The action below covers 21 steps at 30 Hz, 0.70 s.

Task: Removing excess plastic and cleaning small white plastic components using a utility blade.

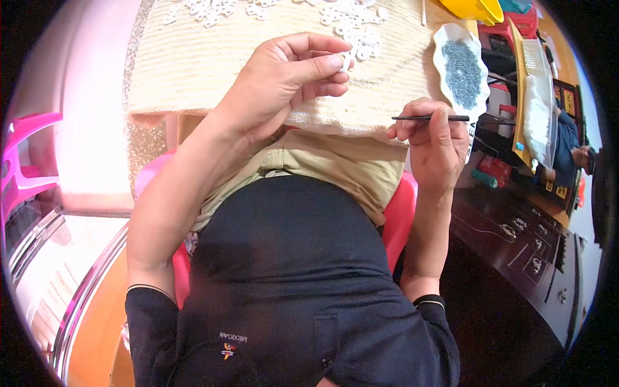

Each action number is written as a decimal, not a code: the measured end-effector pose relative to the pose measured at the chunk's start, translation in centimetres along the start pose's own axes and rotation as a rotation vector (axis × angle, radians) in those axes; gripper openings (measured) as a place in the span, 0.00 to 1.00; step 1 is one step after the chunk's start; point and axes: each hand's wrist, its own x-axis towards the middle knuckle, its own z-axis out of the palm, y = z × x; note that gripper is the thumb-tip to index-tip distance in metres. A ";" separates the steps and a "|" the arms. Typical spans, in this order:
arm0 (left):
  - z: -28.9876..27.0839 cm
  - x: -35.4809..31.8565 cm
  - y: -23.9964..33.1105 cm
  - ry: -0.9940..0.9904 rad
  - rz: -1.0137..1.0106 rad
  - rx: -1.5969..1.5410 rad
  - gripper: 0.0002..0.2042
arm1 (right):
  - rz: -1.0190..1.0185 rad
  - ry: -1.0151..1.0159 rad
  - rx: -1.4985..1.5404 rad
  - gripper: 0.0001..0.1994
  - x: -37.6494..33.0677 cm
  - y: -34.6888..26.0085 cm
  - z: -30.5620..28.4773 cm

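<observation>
Left hand [284,80] pinches white ring [346,61]; right hand [435,145] grips thin rod [431,118].

A small white plastic piece [346,60] is pinched upright between thumb and fingertips above the near edge of the cream woven mat [193,64]. A thin dark rod [431,118] (held level, pointing left) sits just past the mat's near right corner.

Hidden and cut-off parts at the tabletop

The small white piece [346,60] is mostly covered by the left hand's [284,80] fingertips, its shape unreadable. The thin dark tool's [431,118] rear end vanishes inside the right hand [437,148]. The white rings [351,26] run off the top edge; the tray's grey bits [461,72] are too small to identify.
</observation>
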 end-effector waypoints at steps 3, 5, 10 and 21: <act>-0.2 0.0 -0.2 -0.009 0.019 -0.002 0.13 | 0.005 0.043 -0.011 0.18 -0.7 0.3 0.0; -0.2 -0.1 -0.2 -0.008 0.023 0.011 0.13 | 0.017 0.053 -0.028 0.18 -1.1 0.4 0.0; 0.1 0.0 -0.2 0.005 0.028 0.016 0.14 | 0.021 0.024 -0.071 0.16 -1.4 0.7 0.5; 0.9 -1.0 1.3 0.009 -0.055 -0.147 0.13 | 0.099 0.008 -0.134 0.12 -2.1 1.7 0.5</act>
